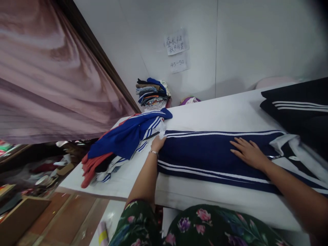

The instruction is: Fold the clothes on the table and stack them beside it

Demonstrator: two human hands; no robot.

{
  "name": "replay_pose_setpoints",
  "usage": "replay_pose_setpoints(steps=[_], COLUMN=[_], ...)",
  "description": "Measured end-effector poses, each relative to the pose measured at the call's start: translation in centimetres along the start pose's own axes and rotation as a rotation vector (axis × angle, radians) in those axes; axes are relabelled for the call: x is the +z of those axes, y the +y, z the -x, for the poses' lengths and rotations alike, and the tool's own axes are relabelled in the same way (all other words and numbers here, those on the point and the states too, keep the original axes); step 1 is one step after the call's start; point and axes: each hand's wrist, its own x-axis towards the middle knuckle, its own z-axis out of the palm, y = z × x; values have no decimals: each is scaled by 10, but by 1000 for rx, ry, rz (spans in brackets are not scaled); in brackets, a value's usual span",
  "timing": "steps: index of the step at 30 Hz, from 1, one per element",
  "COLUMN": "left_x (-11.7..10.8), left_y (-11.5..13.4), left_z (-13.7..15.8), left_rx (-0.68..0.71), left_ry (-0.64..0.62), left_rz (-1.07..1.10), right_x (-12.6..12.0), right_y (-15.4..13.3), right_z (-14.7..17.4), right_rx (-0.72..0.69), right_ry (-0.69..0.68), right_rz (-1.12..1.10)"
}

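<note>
A navy jacket with paired white stripes [205, 148] lies lengthwise on the white-covered table [217, 116]. Its far right part shows a white and black lining or collar and a metal zip near my right wrist. At the jacket's left end, my left hand [158, 143] is closed on the edge, its fingertips partly hidden. My right hand [247, 152] rests flat on the fabric with its fingers spread. Left of the jacket lies a loose heap, topped by a royal blue garment with white stripes [118, 138] over a red one [89, 169].
A stack of folded clothes [152, 92] stands at the table's far end against the wall. Dark striped clothing [299, 109] lies at the right. A pink curtain [58, 68] hangs at the left, above boxes and clutter. Two handwritten papers [176, 42] are on the wall.
</note>
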Motion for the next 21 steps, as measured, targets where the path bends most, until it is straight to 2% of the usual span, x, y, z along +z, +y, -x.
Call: replay_pose_setpoints(steps=[6, 12, 16, 21], left_x=[-7, 1, 9, 1], left_y=[-1, -4, -12, -15], left_z=[-23, -26, -30, -23], left_rx=[63, 103, 36, 34], left_ry=[-67, 71, 60, 128], left_rz=[52, 86, 105, 109], right_x=[-3, -4, -6, -5], right_y=[2, 2, 2, 2], right_z=[-1, -1, -1, -2], right_rx=[5, 13, -2, 0], right_ry=[7, -8, -5, -1], right_rz=[-11, -18, -20, -24])
